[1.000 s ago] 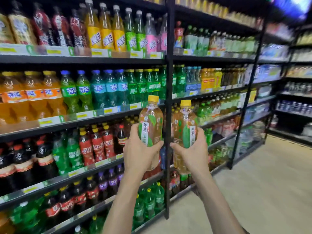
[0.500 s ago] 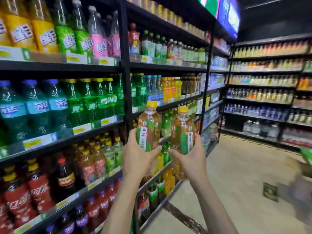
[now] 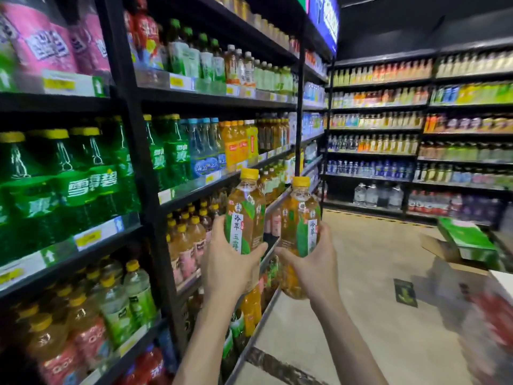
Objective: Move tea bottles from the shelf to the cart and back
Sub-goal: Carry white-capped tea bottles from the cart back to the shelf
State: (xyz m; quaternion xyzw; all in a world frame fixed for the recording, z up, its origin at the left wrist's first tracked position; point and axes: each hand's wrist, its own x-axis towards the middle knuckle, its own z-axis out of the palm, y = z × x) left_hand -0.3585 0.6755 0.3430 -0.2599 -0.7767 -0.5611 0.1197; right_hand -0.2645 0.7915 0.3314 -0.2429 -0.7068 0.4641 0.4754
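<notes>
My left hand [image 3: 227, 265] grips an amber tea bottle [image 3: 245, 209] with a yellow cap and a green-and-white label, held upright. Beside it my right hand [image 3: 315, 266] grips a second tea bottle [image 3: 299, 218] of the same kind, also upright. Both bottles are raised at chest height in front of the black drinks shelf [image 3: 155, 207], close together but apart. More yellow-capped tea bottles [image 3: 191, 234] stand on the shelf just left of my left hand. A blurred shape that may be the cart [image 3: 488, 315] shows at the right edge.
Shelves of soda and water bottles run along my left, and another stocked shelf wall [image 3: 416, 151] closes the aisle's far end. A cardboard box holding green packs [image 3: 466, 243] sits at right. The tiled floor [image 3: 369, 273] stretches ahead between them.
The view has swung right along the shelf, from the soda section toward the aisle's end. Both hands keep their bottles held up in the same way; the box at right has come into view.
</notes>
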